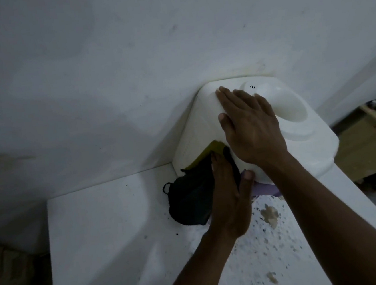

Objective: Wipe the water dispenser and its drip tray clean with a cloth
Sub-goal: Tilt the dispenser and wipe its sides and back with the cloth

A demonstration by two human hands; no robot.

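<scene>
On the white counter (93,222), one water dispenser (297,135), one cloth (190,200), two hands.

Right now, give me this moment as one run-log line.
left hand: presses dark cloth on dispenser side | right hand: flat on water dispenser top | drip tray: unseen

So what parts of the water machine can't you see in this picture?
- Drip tray and taps: not visible in the head view; the dispenser is seen from above, and the right hand and left hand cover its near side.
- Part of the cloth: hidden under the left hand.
- Purple thing under the dispenser: mostly hidden by the right forearm.
- Any dirt on the dispenser: too dim to tell.
</scene>
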